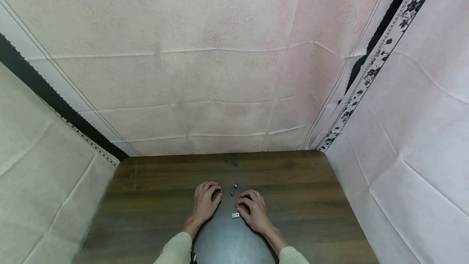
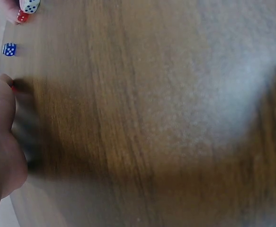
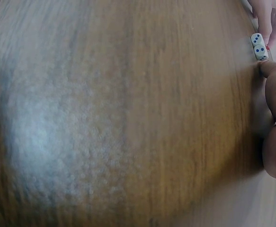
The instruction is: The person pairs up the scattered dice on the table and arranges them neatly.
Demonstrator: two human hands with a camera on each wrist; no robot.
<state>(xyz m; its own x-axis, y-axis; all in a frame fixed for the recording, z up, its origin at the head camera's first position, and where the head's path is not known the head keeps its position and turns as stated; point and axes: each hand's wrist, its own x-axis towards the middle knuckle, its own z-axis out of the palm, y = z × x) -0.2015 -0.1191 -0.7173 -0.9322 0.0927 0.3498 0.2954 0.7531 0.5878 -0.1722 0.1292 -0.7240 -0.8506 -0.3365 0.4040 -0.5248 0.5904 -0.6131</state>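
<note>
My left hand (image 1: 206,202) pinches a small red die (image 1: 221,190) between thumb and finger; in the left wrist view only a red sliver of it shows by the fingertips. My right hand (image 1: 255,212) holds a second red die (image 1: 237,205) between thumb and forefinger, lower and to the right. Just below this die, two white dice (image 1: 235,215) sit side by side, their blue pips clear in the right wrist view. Two blue dice stand apart between and beyond the hands, one farther away (image 1: 236,185) and one nearer (image 1: 232,193).
The dice are on a brown wood-grain table (image 1: 154,199). A pale patterned cloth (image 1: 220,76) hangs behind its far edge. More cloth hangs at the left (image 1: 47,182) and right (image 1: 410,141).
</note>
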